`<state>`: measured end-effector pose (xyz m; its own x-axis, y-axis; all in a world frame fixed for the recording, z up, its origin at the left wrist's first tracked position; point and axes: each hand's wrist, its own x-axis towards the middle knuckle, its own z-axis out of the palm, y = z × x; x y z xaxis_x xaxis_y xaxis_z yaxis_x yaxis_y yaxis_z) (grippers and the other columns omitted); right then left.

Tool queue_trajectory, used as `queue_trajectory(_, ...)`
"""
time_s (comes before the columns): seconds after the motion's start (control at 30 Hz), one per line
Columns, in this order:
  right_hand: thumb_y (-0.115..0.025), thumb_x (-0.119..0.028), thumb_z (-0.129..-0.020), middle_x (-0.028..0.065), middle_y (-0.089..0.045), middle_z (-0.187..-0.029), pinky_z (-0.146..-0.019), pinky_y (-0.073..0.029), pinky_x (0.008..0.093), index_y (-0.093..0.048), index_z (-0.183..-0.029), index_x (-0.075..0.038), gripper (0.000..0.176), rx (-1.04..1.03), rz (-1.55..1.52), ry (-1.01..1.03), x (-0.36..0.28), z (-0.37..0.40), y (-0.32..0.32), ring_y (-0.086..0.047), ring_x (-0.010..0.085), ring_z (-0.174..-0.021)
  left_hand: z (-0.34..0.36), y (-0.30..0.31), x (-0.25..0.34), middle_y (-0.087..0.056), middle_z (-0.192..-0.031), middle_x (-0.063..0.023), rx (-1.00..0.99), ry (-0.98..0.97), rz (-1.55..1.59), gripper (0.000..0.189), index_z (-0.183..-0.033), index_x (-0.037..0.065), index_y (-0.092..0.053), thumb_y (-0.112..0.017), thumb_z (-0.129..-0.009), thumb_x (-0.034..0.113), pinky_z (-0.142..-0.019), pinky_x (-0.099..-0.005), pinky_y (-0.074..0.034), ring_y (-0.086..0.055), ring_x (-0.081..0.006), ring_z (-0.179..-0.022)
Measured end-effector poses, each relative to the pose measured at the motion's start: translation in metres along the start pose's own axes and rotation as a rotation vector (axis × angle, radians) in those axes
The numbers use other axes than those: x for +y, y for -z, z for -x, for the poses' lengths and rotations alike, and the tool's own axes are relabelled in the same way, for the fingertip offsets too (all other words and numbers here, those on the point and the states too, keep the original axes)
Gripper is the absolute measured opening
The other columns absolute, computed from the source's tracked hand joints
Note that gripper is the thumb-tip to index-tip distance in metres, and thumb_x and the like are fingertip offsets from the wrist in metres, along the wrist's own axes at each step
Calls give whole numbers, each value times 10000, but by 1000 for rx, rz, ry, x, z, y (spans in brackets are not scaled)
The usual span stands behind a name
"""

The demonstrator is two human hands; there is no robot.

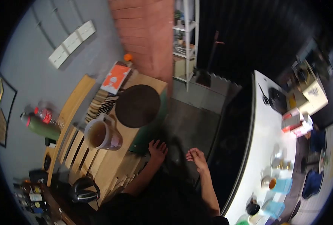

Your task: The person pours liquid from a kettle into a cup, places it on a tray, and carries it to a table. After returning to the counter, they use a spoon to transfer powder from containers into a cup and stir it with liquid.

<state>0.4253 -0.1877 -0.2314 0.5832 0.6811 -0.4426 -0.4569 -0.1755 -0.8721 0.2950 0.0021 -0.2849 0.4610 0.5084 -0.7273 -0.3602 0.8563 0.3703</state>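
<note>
A person stands in the gap between a wooden bench [145, 79] and a white counter [245, 165], both bare hands held out at the centre of the frame. The left hand [158, 150], near the bench's edge, has its fingers somewhat spread and grips nothing; the right hand [198, 158], nearer the counter, has its fingers half-curled and close together, and whether anything small lies within cannot be told. Held apart from the furniture, the arms seem placed for balance or clearance. Nearest the left hand, left of centre, are a round dark board [138, 106], lying flat on the bench, and a pitcher [115, 141] of brown liquid, probably set upright on level wood for steadiness, its handle toward the top of the frame. At lower left, a kettle [85, 191] rests with its handle turned toward the person, perhaps for an easy grasp. A green bottle [43, 128] is at left, beyond the bench's raised rail, which may serve as a barrier. Blue cups [282, 185] line the counter at lower right, seemingly grouped to leave a working strip.
</note>
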Motion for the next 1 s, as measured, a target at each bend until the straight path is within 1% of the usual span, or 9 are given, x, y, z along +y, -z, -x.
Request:
queue_trajectory(0.17,-512,-268,-1009,89,-653,-969,-737,-543,306,-556,-1108,-45,248,-208,10,-176,20,-122,-81,-644,178,-838,-15,14,65,-512,-1284,-117,92,-35,119,631,-1358,154,-458,-536,-845,512,-1057,-431,-333,-489,-265,-1203)
queue_trajectory(0.3,-555,-307,-987,123,-564,-1233,-891,-487,414,-495,-1246,-67,359,-235,-246,-337,41,-204,-126,-592,279,-1042,-27,20,99,-518,-1287,-130,55,-2,166,600,-1356,145,-447,-509,-882,506,-1052,-444,-345,-500,-276,-1206)
queue_trajectory(0.5,-615,-280,-953,133,-504,-1307,-868,-505,401,-400,-1382,-73,522,-54,-224,-309,57,-273,-173,-557,295,-1131,-49,41,120,-528,-1260,-137,45,19,108,556,-1350,152,-439,-479,-914,496,-1019,-459,-375,-524,-283,-1161)
queue_trajectory(0.57,-649,-220,-926,120,-519,-1246,-814,-533,386,-384,-1375,-58,546,46,-190,-292,74,-294,-175,-577,268,-1051,-57,46,122,-541,-1252,-120,61,48,67,558,-1342,167,-441,-482,-906,512,-1026,-463,-353,-533,-272,-1160)
queue_trajectory(0.7,-588,-67,-902,117,-553,-1039,-676,-560,343,-471,-1163,-1,294,84,-203,-232,78,-298,-181,-555,192,-741,-73,51,123,-542,-1255,-118,161,138,-132,596,-1350,179,-430,-465,-885,550,-1023,-490,-328,-533,-274,-1163)
queue_trajectory(0.77,-515,14,-861,51,-622,-921,-649,-535,435,-536,-1016,-118,205,24,-216,-229,82,-306,-179,-620,224,-773,-86,50,124,-535,-1269,-119,190,145,-166,619,-1358,181,-423,-461,-874,564,-1025,-498,-319,-529,-273,-1167)
queue_trajectory(0.87,-499,62,-719,53,-575,-767,-514,-468,315,-539,-991,-74,307,34,-271,-242,76,-288,-176,-556,196,-625,-90,42,123,-518,-1302,-105,352,98,-130,661,-1379,171,-412,-448,-863,584,-1054,-488,-303,-516,-285,-1187)
queue_trajectory(0.97,-489,75,-672,44,-507,-663,-438,-392,284,-535,-979,-54,336,-2,-437,-229,45,-267,-145,-483,179,-514,-80,20,126,-480,-1379,-87,252,-113,115,683,-1398,170,-418,-447,-858,586,-1080,-504,-300,-490,-312,-1229)
queue_trajectory(1.0,-489,75,-672,44,-507,-663,-438,-392,284,-535,-979,-54,336,28,-468,-210,30,-259,-133,-483,179,-514,-78,22,121,-470,-1402,-78,-53,-375,-166,678,-1402,172,-427,-448,-859,579,-1084,-514,-309,-480,-325,-1244)
